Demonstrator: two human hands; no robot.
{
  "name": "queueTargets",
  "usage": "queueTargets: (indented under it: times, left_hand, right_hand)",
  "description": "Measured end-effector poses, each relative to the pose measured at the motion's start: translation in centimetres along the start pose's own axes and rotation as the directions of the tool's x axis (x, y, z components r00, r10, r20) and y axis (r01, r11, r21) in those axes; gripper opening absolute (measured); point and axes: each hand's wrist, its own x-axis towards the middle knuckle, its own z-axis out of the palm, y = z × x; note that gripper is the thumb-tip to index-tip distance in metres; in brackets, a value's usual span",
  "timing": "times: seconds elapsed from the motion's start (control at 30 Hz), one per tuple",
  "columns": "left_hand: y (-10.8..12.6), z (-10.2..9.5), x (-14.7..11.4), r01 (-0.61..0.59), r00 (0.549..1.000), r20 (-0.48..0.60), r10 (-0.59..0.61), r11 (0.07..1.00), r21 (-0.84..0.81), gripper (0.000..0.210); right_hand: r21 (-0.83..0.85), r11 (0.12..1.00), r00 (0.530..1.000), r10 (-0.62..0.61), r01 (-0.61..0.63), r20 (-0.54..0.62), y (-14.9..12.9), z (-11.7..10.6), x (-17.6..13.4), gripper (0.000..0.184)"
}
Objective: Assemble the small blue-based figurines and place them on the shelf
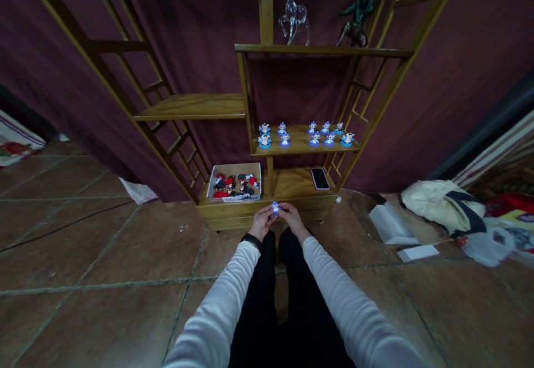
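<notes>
A small purple-and-white figurine [275, 207] is held upright between my two hands, in front of the lower shelf. My left hand [262, 221] pinches it from the left, and my right hand [292, 217] grips its right side. Several similar figurines stand in two rows on the middle shelf [298, 149], such as a purple one [285, 140] and a blue-based one [264, 141] on the left. More stand on the right, among them a blue-based figurine [347, 140]. A gap separates the two groups.
An open cardboard box [261, 187] of red and black pieces sits on the lower shelf, left of a phone [320, 178]. A glass deer [295, 17] and a green statue [356, 20] stand above. Bags [444, 206] and a white box [392, 224] lie on the floor.
</notes>
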Motion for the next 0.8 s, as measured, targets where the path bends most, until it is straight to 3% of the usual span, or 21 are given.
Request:
queueTargets:
  times: [0.1,0.43,0.6,0.8]
  left_hand:
    - [-0.1,0.1,-0.1,-0.031,1.0,-0.006,0.031,1.0,0.001,0.017]
    - [-0.2,0.4,-0.3,-0.023,1.0,-0.02,0.024,1.0,0.016,0.018]
    - [-0.2,0.5,-0.5,-0.04,0.999,0.001,0.04,0.999,0.013,0.016]
    - [0.0,0.6,-1.0,-0.04,0.999,-0.026,0.041,0.999,0.013,0.013]
  right_hand:
    - [-0.074,0.996,0.997,-0.046,0.05,0.056,0.1,-0.1,0.1,0.029]
    - [-0.171,0.985,0.999,-0.007,-0.001,-0.046,0.8,-0.2,0.5,0.024]
    - [-0.256,0.966,0.997,-0.052,0.035,-0.06,1.2,-0.2,0.8,0.02]
    - [-0.149,0.988,0.999,-0.04,0.039,0.0,0.7,0.1,0.4,0.025]
